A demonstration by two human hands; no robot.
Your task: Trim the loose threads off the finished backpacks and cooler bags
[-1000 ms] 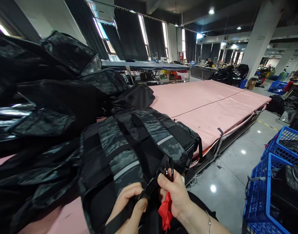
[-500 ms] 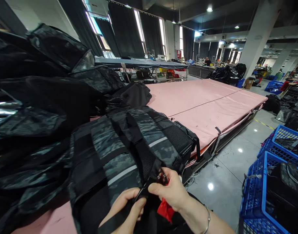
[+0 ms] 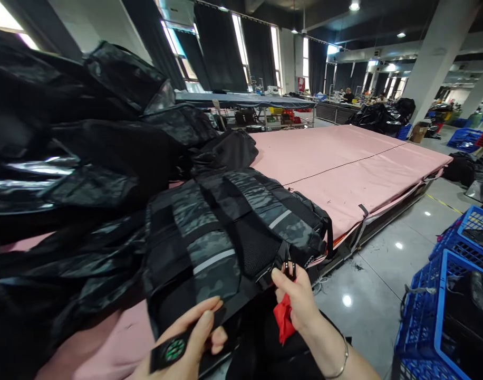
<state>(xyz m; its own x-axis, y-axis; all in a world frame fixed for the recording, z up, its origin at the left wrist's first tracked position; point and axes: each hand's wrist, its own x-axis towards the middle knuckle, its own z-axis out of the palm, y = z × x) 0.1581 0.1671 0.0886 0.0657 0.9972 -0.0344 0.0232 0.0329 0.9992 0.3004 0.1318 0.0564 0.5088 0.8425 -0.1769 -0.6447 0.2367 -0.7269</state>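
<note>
Lying beyond fingers (image 3: 203, 306), camouflage backpack (image 3: 215, 258)

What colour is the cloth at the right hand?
The cloth is red; see the head view.

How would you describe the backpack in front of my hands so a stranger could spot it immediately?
Start with the long pink-covered table and go to its near end. There, just right of the big dark heap, lies a black and camouflage backpack. Unlike the heap, it shows two slim pale stripes, roughly parallel, slanting across its upper side.
</note>
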